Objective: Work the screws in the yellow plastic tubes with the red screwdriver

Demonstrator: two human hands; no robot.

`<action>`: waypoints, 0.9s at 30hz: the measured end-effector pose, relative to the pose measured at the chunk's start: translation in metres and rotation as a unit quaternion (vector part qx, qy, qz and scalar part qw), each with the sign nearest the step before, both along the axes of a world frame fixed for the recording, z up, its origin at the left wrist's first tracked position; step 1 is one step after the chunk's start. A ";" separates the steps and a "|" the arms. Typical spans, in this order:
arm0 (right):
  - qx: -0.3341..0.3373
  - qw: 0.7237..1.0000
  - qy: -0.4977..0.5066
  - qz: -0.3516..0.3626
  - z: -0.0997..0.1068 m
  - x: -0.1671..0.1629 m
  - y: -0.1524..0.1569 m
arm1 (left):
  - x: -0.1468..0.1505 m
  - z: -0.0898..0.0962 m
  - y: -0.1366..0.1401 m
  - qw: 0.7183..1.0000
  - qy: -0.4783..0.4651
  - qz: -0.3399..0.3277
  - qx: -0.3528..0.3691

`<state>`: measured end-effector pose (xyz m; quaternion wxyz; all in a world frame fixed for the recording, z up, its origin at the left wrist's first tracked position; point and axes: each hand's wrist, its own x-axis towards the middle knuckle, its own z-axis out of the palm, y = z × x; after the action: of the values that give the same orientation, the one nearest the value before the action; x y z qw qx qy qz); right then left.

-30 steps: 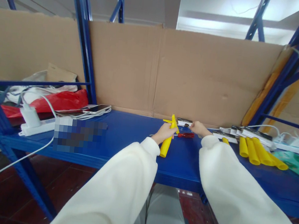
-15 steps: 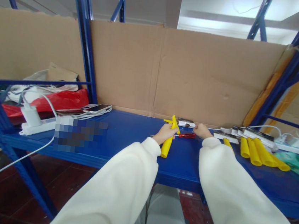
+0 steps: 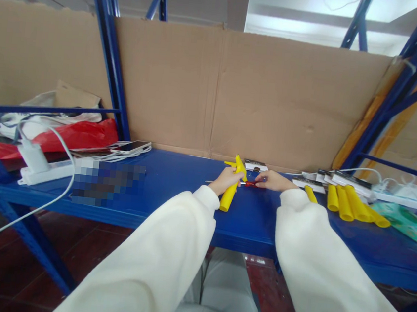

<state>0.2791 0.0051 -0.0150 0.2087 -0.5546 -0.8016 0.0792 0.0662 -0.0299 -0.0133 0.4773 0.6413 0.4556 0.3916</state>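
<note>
My left hand [image 3: 225, 179] is closed around a yellow plastic tube-shaped piece [image 3: 228, 198], which has pointed fins at its upper end and leans over the blue shelf. The fingers of my right hand [image 3: 272, 180] are closed on the handle end of a red screwdriver [image 3: 251, 184]. Its thin shaft points left, passing behind the yellow piece and my left hand, with the tip showing beyond. A small white-and-black box [image 3: 255, 166] lies just behind the two hands.
Several yellow tubes [image 3: 345, 202] lie on the right of the blue shelf [image 3: 179, 187], near white boxes and a green packet [image 3: 402, 222]. On the left are a power strip [image 3: 48, 171], a phone [image 3: 137, 147] and a red bag [image 3: 78, 135]. Cardboard [image 3: 163, 87] stands behind.
My right hand has moved left onto the screwdriver's handle and closed on it. The shaft now reaches past my left hand, which still holds the yellow piece. The view has shifted slightly.
</note>
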 end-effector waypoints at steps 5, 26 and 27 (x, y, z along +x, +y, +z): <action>-0.026 0.999 -0.018 -0.016 -0.005 0.005 -0.003 | 0.011 0.004 0.004 1.000 -0.009 -0.007 -0.023; -0.056 0.997 0.047 0.035 -0.009 -0.008 -0.015 | -0.033 0.010 0.022 0.998 -0.023 0.062 0.012; -0.048 0.997 0.042 0.039 -0.009 -0.010 -0.015 | -0.043 0.007 0.023 0.997 -0.014 0.075 0.016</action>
<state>0.2691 -0.0104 -0.0241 0.2117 -0.5289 -0.8082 0.1490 0.0233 -0.0067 -0.0060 0.4429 0.6075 0.4894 0.4419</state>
